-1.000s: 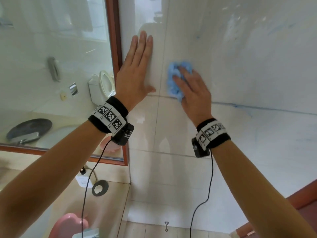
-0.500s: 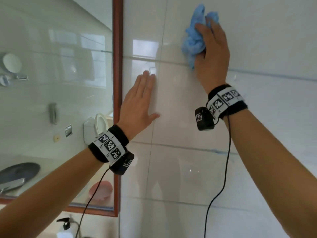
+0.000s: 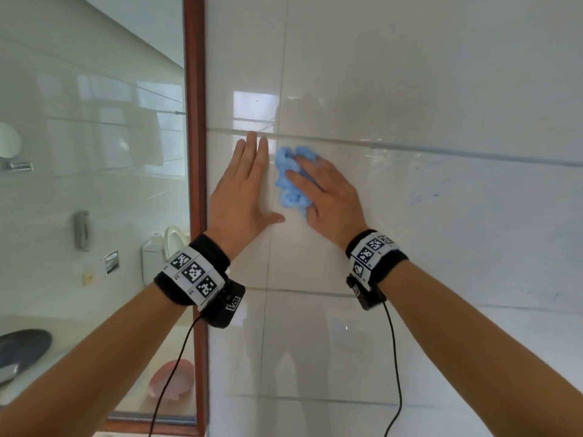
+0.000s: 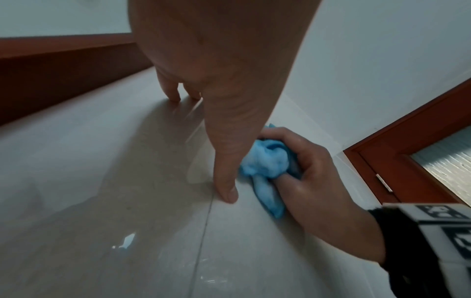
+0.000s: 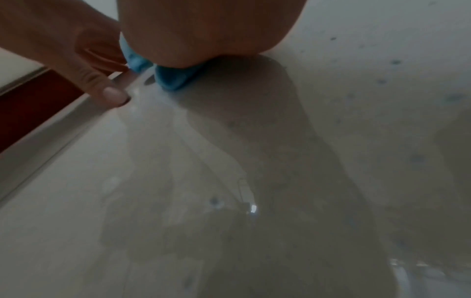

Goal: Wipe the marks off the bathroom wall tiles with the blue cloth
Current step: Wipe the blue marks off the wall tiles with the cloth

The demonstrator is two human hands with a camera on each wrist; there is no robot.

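Note:
A crumpled blue cloth (image 3: 288, 181) is held against the glossy cream wall tiles (image 3: 441, 89) by my right hand (image 3: 325, 193), whose fingers curl round it (image 4: 267, 163). My left hand (image 3: 243, 190) lies flat on the tile just left of the cloth, fingers straight and pointing up, thumb out toward the cloth (image 4: 226, 189). Faint blue marks (image 3: 422, 197) show on the tile right of my right hand, and blue specks (image 5: 453, 98) appear in the right wrist view. In that view only a bit of the cloth (image 5: 170, 78) shows under my palm.
A red-brown wooden frame (image 3: 195, 184) runs vertically left of my left hand, with a glass pane (image 3: 94, 184) beyond it showing a toilet (image 3: 167, 250) and a pink basin (image 3: 172, 380). A wooden door frame (image 4: 397, 161) stands to the right. Wrist-camera cables (image 3: 397, 373) hang down.
My right hand brought the cloth down from above the horizontal grout line to just below it, close beside my left hand. The left hand stayed flat on the tile.

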